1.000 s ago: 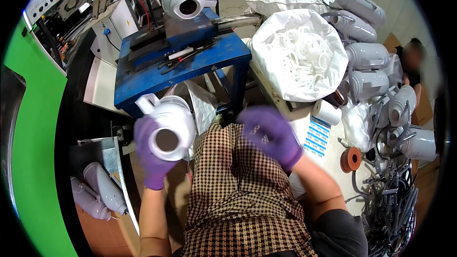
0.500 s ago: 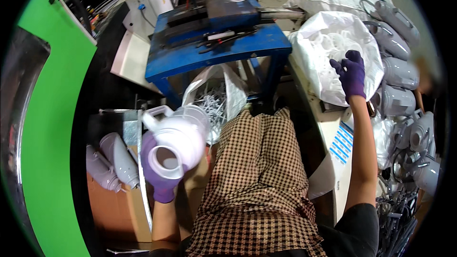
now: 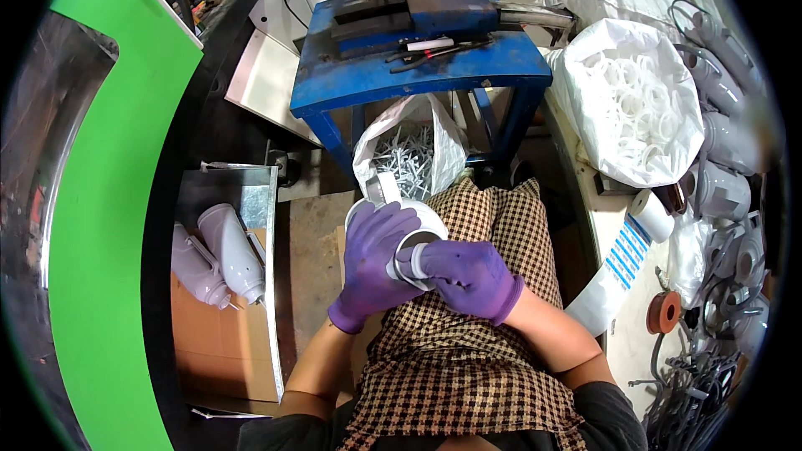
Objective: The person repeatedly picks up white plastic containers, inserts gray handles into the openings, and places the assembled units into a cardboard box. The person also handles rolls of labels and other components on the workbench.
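Note:
My left hand (image 3: 373, 263), in a purple glove, is wrapped round a white plastic jug body (image 3: 424, 219) above my lap. The jug's round mouth faces up toward me, and its handle (image 3: 384, 188) points away. My right hand (image 3: 472, 280), gloved the same way, pinches a white plastic ring (image 3: 417, 260) at the jug's mouth. Fingers partly cover the ring, so I cannot tell whether it is seated in the mouth or only held against it.
A white sack of similar rings (image 3: 635, 108) stands on the bench at right, near a paper roll (image 3: 652, 215) and stacked grey jugs (image 3: 728, 142). Ahead is a blue stand (image 3: 359, 88) with a sack of white strips (image 3: 405, 163) below. Two jug bodies (image 3: 230, 246) lie in the left box.
My right hand has come from the sack of rings to the jug's mouth, bringing a ring. The jug has moved right, over my lap, in my left hand.

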{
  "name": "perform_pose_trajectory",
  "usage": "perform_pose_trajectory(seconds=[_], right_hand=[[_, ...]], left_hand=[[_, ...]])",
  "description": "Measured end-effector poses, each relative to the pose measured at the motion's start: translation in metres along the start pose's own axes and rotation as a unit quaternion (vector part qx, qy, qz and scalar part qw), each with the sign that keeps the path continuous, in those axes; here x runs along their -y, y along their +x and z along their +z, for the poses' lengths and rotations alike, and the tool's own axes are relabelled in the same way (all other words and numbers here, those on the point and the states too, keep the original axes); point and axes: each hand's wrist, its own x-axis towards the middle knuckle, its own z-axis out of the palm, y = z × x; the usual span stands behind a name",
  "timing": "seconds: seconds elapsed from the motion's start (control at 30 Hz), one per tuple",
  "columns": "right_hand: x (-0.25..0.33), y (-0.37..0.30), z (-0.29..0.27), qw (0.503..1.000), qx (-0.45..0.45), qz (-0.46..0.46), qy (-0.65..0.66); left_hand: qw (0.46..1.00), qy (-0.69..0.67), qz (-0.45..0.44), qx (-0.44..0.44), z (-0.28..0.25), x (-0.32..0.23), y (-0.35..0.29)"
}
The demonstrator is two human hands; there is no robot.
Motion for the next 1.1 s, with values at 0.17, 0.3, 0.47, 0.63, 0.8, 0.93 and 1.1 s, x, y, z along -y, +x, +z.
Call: perform_pose_trajectory(seconds=[0.17,0.3,0.47,0.63,0.8,0.93,1.1], right_hand=[[0.019,0.012,0.000,0.967,0.104,0.170,-0.155],[0.008,-0.004,0.009,0.974,0.071,0.138,-0.167],[0.007,-0.009,0.002,0.964,0.116,0.154,-0.185],[0.015,-0.033,0.012,0.968,0.018,0.154,-0.199],[0.020,-0.038,0.020,0.968,-0.024,0.159,-0.193],[0.012,-0.036,0.013,0.974,-0.022,0.156,-0.165],[-0.001,-0.042,0.000,0.984,0.025,0.148,-0.092]], left_hand=[[0.999,0.024,-0.008,0.025,0.014,-0.003,-0.007],[0.999,0.026,-0.015,0.030,0.020,-0.005,-0.003],[0.998,0.042,-0.014,0.043,0.025,-0.012,-0.002],[0.997,0.047,0.020,0.061,0.026,-0.022,0.002],[0.997,0.052,0.026,0.055,0.025,-0.030,0.002],[0.996,0.071,0.042,0.028,0.033,-0.023,0.001],[0.996,0.067,0.019,0.063,0.036,-0.032,0.003]])
